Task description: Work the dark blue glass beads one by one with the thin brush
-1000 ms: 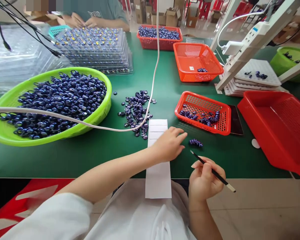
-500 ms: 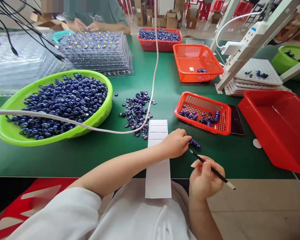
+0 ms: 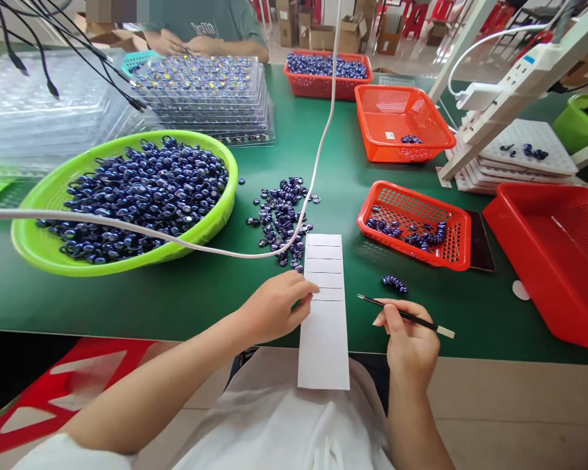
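My left hand (image 3: 274, 305) lies on the green table (image 3: 176, 300), its curled fingers and thumb closed on the left edge of a white paper strip (image 3: 324, 339) that hangs over the table's front edge. In my right hand (image 3: 410, 346) is a thin black brush (image 3: 406, 317), held with its tip pointing left. A short row of dark blue beads (image 3: 394, 283) sits just beyond the brush, touched by neither hand. Above the strip is a loose pile of blue beads (image 3: 283, 214).
A green basket (image 3: 214, 225) full of blue beads stands at left, crossed by a white cable (image 3: 196, 248). A small red basket (image 3: 459, 251), a phone (image 3: 481, 243) and a large red tray (image 3: 558, 261) are at right. Stacked clear trays (image 3: 206, 98) and a co-worker's hands (image 3: 186, 44) are across the table.
My left hand has drawn back from the bead row to the paper strip's left edge. The brush has tilted flatter, and the view has shifted slightly left.
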{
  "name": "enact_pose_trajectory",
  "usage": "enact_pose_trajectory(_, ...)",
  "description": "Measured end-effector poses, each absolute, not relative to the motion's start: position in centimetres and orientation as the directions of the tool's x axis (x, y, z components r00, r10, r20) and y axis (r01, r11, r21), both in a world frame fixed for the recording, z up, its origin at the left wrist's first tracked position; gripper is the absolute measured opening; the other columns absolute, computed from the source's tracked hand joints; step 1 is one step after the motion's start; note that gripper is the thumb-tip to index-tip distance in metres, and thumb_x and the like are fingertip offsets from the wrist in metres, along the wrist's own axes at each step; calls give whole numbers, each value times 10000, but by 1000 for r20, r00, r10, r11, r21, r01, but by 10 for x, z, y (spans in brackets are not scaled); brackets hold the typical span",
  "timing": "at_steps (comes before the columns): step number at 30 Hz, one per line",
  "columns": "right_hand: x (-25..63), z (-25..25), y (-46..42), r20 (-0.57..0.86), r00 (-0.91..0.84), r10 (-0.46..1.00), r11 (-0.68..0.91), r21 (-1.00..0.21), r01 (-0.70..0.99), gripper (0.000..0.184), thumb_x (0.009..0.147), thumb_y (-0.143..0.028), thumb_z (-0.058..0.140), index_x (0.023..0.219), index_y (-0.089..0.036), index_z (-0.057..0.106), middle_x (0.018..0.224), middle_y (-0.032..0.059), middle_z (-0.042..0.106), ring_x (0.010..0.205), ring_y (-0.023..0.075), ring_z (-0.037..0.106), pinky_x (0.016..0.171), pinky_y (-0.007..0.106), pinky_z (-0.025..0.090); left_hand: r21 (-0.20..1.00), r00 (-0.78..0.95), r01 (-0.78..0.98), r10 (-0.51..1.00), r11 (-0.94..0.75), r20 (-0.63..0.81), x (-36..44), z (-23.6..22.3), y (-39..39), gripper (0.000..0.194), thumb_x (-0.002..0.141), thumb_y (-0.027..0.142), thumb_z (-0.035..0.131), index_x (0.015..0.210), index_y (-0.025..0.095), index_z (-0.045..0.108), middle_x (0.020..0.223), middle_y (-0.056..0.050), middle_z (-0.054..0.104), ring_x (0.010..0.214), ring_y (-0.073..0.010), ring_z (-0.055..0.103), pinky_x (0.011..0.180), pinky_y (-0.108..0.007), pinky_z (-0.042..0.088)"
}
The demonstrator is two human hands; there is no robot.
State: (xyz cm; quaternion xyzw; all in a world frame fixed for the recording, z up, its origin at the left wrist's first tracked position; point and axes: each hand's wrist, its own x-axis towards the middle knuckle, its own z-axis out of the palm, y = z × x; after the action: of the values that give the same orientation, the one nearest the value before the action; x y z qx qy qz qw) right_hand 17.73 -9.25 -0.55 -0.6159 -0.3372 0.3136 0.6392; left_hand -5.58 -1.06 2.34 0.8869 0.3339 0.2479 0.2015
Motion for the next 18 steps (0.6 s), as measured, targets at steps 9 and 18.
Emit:
enact_pose_trajectory(9, 143, 10, -85, -86, 208, 974, -152, -933, 327, 212, 885, -430, 668, 898, -218, 663, 631, -24, 652, 572, 138, 625, 539, 230, 460, 391, 692, 528, 649, -754, 317, -79, -2, -46, 248, 914, 108, 475, 1062, 149, 670, 765, -58, 578, 697, -182, 454, 634, -324, 381)
enact_pose_trajectory(18, 139, 7, -84, -94, 205, 974, -163, -923, 350, 201, 884, -420, 665, 892, -220, 651, 633, -27, 650, 572, 139, 628, 559, 229, 471, 412, 669, 485, 630, -772, 394, -74, -7, -51, 226, 933, 119, 475, 1080, 145, 645, 761, -49, 576, 679, -173, 440, 622, -311, 394)
